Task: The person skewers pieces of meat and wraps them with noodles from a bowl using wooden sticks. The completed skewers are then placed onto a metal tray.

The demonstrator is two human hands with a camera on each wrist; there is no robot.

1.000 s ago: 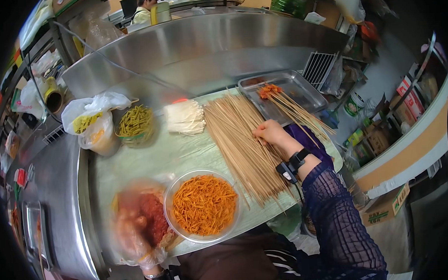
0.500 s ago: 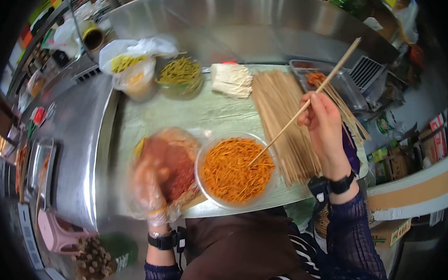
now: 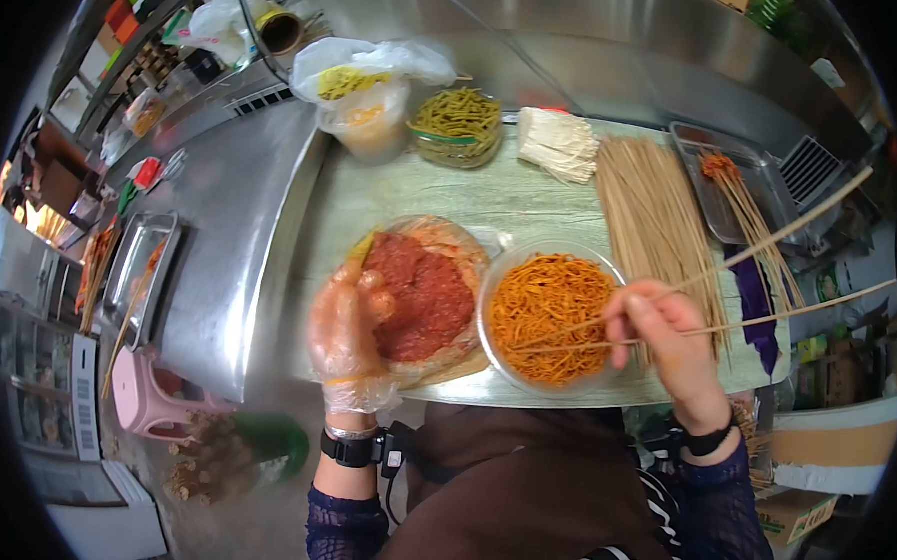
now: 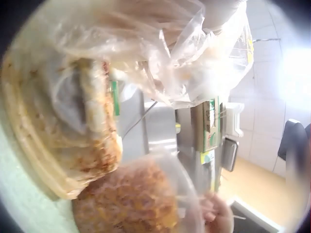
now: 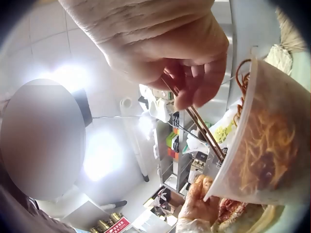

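In the head view my right hand point(image 3: 674, 345) pinches two thin wooden skewers point(image 3: 771, 322), which spread apart at the right; their other ends lie over orange shreds point(image 3: 545, 301) in a clear round bowl. The right wrist view shows the skewers point(image 5: 206, 133) between the thumb and fingers of that hand point(image 5: 165, 46). My left hand point(image 3: 346, 330), in a clear plastic glove, is at the left edge of a container of red paste point(image 3: 419, 301). Whether its fingers hold anything is hidden. The glove point(image 4: 180, 58) fills the top of the left wrist view.
Behind the bowls stand a bagged tub point(image 3: 366, 118), a bowl of green pieces point(image 3: 457, 127) and white enoki-like strands point(image 3: 558, 145). A skewer pile point(image 3: 656, 221) lies right of them, beside a metal tray point(image 3: 710, 198) with filled skewers. Another tray point(image 3: 146, 283) is at far left.
The view has shifted, with the table now further right. My right hand went from the skewer pile to beside the orange shreds, with skewers in its fingers. My left hand stays at the red paste.
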